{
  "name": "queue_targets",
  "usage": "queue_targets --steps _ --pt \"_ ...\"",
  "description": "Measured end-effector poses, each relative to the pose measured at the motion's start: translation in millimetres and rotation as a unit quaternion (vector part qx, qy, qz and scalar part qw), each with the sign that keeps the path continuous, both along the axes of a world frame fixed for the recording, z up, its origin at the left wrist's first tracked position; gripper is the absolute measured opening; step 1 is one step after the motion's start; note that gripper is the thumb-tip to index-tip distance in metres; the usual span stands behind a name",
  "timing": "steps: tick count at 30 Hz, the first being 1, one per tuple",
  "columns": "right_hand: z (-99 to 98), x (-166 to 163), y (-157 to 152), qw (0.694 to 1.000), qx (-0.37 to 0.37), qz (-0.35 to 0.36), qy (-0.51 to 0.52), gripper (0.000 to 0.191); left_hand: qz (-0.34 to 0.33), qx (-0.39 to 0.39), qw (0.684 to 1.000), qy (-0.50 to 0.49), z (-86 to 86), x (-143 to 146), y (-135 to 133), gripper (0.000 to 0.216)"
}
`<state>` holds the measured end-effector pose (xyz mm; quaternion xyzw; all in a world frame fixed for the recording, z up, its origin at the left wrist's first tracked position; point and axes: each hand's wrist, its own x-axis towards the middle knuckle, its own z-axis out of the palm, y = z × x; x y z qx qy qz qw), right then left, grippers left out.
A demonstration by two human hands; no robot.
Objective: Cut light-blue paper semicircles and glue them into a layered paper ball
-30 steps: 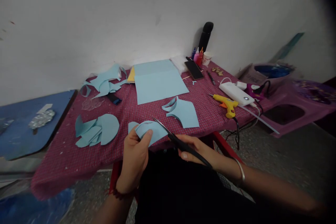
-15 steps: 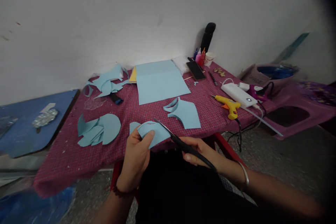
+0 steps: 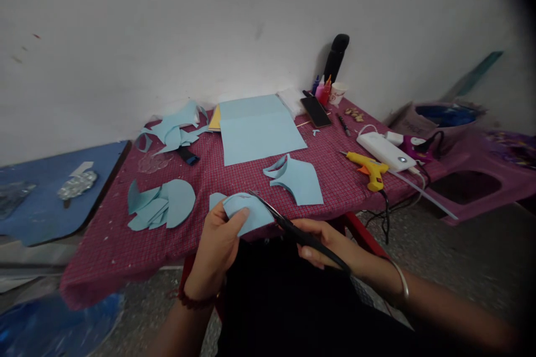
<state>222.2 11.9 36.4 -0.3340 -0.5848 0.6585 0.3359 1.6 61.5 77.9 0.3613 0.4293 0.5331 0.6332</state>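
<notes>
My left hand [image 3: 218, 245] pinches a light blue piece of craft paper [image 3: 254, 216] with a curved top edge, thumb on top. My right hand [image 3: 324, 242] is closed round black-handled scissors [image 3: 288, 226], whose blades reach up-left across the paper's right side. Whether the blades are parted is hard to make out. Behind them lies a curved blue offcut [image 3: 299, 178]. To the left, a pile of cut blue pieces [image 3: 181, 203] rests on the checked cloth. A large blue sheet [image 3: 262, 131] lies farther back.
Blue scraps [image 3: 173, 125] lie at the back left. On the right are a yellow glue gun [image 3: 368, 168], a white power bank [image 3: 386, 150] with cables, and a phone [image 3: 316, 111]. Small paint bottles [image 3: 322, 92] and a paper cup [image 3: 337, 93] stand by the wall.
The whole view has shifted slightly, with things appearing a little farther right. Both hands keep the same hold on paper and scissors; the blades sit almost in the same place on the paper.
</notes>
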Motion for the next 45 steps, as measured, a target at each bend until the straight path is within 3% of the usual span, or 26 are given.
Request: queue_targets --steps 8,20,28,34,41,45 --pt "19.8 -2 6 0.999 0.019 0.036 -0.006 0.052 -0.092 -0.028 0.993 0.074 -6.5 -1 -5 0.018" --pt "12.4 -1 1 0.999 0.033 -0.008 0.001 0.054 -0.095 -0.056 0.992 0.055 -2.5 3 -5 0.020" --pt "6.2 1 -3 0.999 -0.015 -0.011 0.026 0.052 -0.121 -0.070 0.990 0.016 3.1 2 -6 0.019" --pt "-2.7 10 -6 0.999 -0.036 0.008 0.001 0.053 -0.146 -0.072 0.987 0.012 2.3 -1 -3 0.015" --pt "19.3 23 1 0.994 -0.039 0.093 -0.052 0.064 -0.242 -0.097 0.965 0.003 -4.3 -12 2 0.020" --pt "23.8 21 2 0.991 -0.032 0.121 -0.048 0.062 -0.252 -0.111 0.961 -0.001 -7.1 -7 1 0.019"
